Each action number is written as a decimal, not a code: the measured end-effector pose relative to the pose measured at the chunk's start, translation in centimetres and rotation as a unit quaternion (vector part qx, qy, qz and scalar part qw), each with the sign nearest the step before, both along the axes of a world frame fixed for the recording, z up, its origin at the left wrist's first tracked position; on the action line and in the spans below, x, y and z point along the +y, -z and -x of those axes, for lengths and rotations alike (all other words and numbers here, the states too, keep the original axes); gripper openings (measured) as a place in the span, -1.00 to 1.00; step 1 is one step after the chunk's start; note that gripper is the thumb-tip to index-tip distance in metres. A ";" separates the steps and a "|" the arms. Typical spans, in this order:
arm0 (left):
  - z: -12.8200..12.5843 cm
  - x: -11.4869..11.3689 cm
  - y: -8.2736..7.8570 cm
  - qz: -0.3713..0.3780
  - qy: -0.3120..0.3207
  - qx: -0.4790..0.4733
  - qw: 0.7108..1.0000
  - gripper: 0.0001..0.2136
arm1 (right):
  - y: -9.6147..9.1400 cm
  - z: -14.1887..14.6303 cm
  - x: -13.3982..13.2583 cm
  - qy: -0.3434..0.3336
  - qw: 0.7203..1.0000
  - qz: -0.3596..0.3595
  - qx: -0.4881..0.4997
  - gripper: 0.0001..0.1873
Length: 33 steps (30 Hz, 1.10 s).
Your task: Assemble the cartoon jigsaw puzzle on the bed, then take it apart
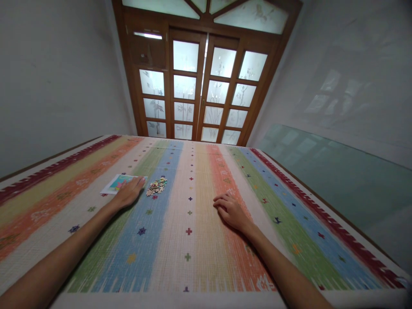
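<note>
A small picture card point(113, 184) with a white border and a teal and pink print lies on the left side of the striped cloth. My left hand point(130, 192) rests over its right part, fingers stretched out and flat, hiding some of the print. Just right of that hand is a small heap of jigsaw puzzle pieces point(156, 187), some showing pale backs and others coloured faces. My right hand point(232, 210) lies on the cloth over the yellow and orange stripes, fingers loosely bent and slightly apart, holding nothing.
The striped, patterned cloth point(175, 253) covers a wide flat surface under both arms. A greenish panel point(334, 180) stands along the right wall. Wooden doors with frosted panes point(185, 88) are at the far end, with pale walls on both sides.
</note>
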<state>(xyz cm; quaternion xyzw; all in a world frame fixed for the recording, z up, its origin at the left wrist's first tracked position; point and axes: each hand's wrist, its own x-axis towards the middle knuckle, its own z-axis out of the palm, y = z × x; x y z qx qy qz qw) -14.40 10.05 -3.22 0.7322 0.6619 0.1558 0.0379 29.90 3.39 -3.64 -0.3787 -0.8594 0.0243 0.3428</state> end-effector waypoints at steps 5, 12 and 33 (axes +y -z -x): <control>-1.7 -0.1 -0.4 -0.003 0.018 -0.010 1.000 -0.30 | 0.0 0.1 -0.1 0.001 1.000 0.002 0.006 -0.77; -4.5 1.2 -0.5 -0.011 0.170 -0.055 0.984 -0.19 | 0.1 0.0 0.0 0.000 1.000 0.002 0.001 -0.74; -7.1 -0.2 -0.2 -0.007 0.205 -0.067 0.977 -0.37 | -0.2 0.0 -0.2 0.001 1.000 0.019 -0.007 -0.73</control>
